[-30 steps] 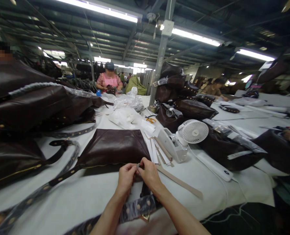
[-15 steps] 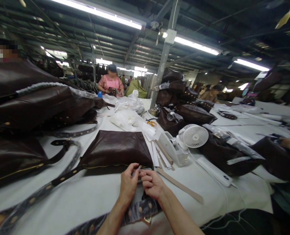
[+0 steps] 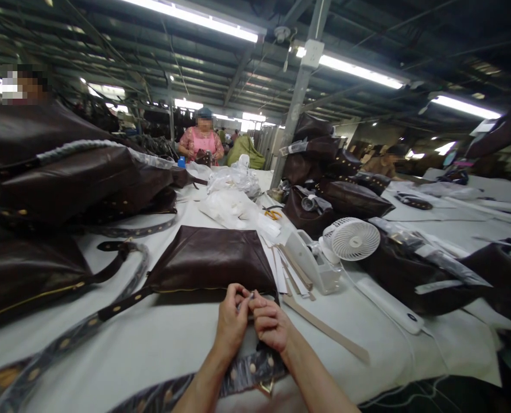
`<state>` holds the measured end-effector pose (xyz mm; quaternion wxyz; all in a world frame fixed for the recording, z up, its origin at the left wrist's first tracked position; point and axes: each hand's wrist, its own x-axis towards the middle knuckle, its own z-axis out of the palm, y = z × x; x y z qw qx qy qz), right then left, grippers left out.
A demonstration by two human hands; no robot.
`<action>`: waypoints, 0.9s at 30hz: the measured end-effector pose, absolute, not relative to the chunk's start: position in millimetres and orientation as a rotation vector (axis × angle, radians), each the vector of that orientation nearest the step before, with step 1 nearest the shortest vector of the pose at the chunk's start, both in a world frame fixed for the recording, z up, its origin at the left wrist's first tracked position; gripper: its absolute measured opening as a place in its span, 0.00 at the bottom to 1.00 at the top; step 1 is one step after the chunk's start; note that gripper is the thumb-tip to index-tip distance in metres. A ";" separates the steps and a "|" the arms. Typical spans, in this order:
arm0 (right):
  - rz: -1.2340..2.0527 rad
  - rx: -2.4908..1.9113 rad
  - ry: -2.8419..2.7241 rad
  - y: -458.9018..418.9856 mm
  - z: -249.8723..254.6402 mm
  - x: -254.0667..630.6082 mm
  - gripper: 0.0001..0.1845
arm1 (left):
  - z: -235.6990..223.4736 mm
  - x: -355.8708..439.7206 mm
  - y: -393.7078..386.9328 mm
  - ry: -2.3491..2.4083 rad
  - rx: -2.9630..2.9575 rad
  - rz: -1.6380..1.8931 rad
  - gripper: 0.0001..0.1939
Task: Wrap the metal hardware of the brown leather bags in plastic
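- Factory hall [image 3: 238, 63] with long strip lights [image 3: 359, 70] and a grey steel column [image 3: 299, 97]; far down the room, a person in a pink top [image 3: 201, 143] bends over something dark.
- White-covered worktable [image 3: 161, 355] stretches ahead of me, with dark brown leather bags [image 3: 61, 183] heaped along its left side and more bags [image 3: 350, 198] farther off to the right.
- Flat in front of me lies a brown leather bag [image 3: 210, 261], glossy and roughly square, with a thin gold line along its lower edge and a studded strap [image 3: 122, 307] running off to the left.
- Just right of it are paper strips [image 3: 287, 272], a tan strip [image 3: 324, 330], a small white fan [image 3: 352, 239] and a white power strip [image 3: 393, 304].
- My left hand [image 3: 232, 321] and right hand [image 3: 270, 324] nearly meet at the bag's lower right corner.
- My fingertips [image 3: 242, 295] are pinched together on a small metal piece [image 3: 251, 296], too small to make out, and my right fingers are curled.
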<state>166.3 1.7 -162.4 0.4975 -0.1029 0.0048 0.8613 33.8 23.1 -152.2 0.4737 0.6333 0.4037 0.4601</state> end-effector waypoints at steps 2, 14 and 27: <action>2.075 -0.222 0.021 -3.5 -157.7 167.2 0.15 | -150.2 33.5 21.9 0.998 1.571 1.124 0.06; 1.851 -0.919 -0.085 -6.7 -120.3 158.6 0.23 | -159.9 33.8 19.9 1.177 1.984 1.047 0.11; 1.770 -1.007 -0.003 0.5 -134.9 145.5 0.12 | -161.3 36.0 30.5 0.900 1.245 1.074 0.09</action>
